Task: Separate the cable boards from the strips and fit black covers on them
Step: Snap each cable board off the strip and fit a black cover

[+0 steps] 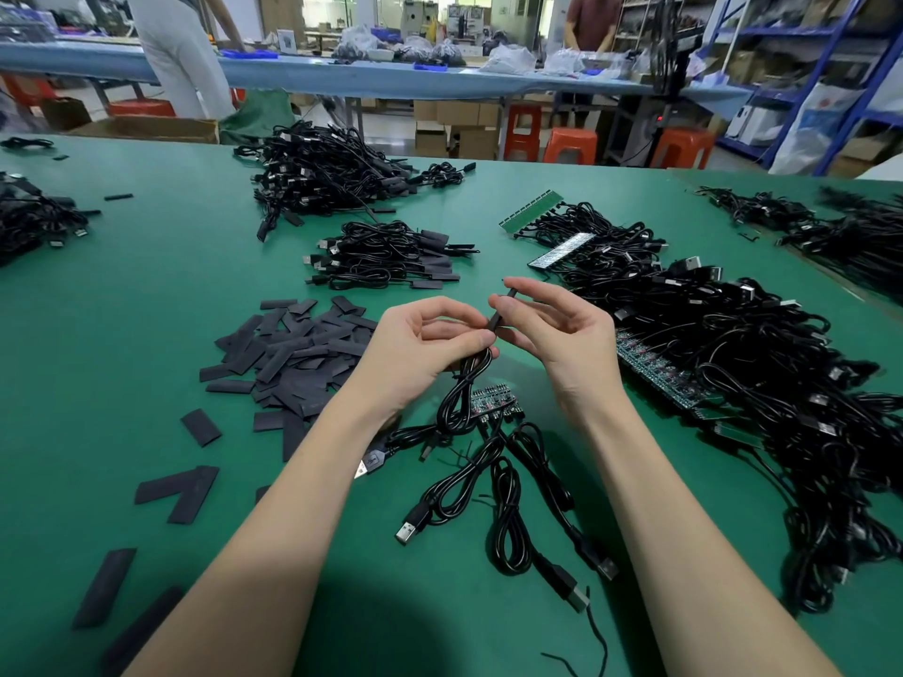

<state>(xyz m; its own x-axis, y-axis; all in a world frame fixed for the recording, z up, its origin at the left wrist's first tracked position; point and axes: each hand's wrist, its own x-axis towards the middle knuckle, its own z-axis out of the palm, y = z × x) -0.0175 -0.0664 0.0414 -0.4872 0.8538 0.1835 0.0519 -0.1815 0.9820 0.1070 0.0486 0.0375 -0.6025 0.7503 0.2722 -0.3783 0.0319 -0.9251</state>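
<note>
Above the green table, my right hand pinches a black cover between thumb and forefinger; the cover stands on edge. My left hand pinches the black cable just below the cover, where the board is hidden. The cable hangs down in loops to the table. Under my hands lies a short strip of cable boards with several USB cables attached. A heap of loose black covers lies left of my hands.
A long strip of boards with a big tangle of cables fills the right side. A pile of covered cables lies ahead, a larger pile behind it. People stand at a blue bench in the background.
</note>
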